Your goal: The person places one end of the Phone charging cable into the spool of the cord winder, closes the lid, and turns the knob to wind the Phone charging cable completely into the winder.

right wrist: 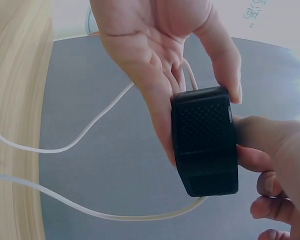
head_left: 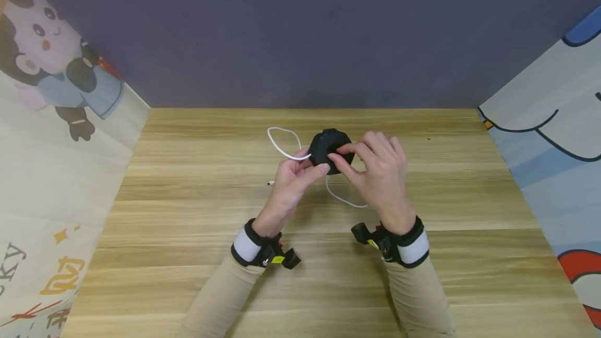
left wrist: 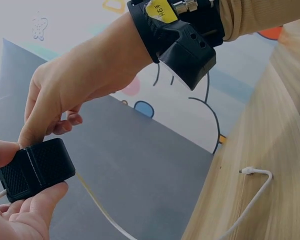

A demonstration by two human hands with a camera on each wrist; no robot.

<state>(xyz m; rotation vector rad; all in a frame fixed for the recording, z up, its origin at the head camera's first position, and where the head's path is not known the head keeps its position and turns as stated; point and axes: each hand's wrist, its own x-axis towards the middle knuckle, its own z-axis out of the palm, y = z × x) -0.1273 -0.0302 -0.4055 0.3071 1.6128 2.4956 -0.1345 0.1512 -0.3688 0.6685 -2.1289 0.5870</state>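
A black, many-sided cable winder point(head_left: 321, 146) with a textured rim is held up above the table. My left hand point(head_left: 292, 180) grips it from the left, thumb along the near edge and fingers behind. My right hand point(head_left: 384, 173) reaches in from the right, its thumb and index finger pinching at the hollow in the middle of the face; the fingertips are partly hidden there. White cable point(head_left: 277, 146) loops out on the left side, and another length hangs below toward the right. The textured rim of the winder point(right wrist: 205, 145) faces the right wrist view.
The wooden table point(head_left: 188, 233) lies under both hands. A small white cable plug point(head_left: 270, 183) rests on it, just left of my left hand. A dark panel point(head_left: 310, 35) stands at the back, with cartoon-printed walls point(head_left: 554, 134) at the sides.
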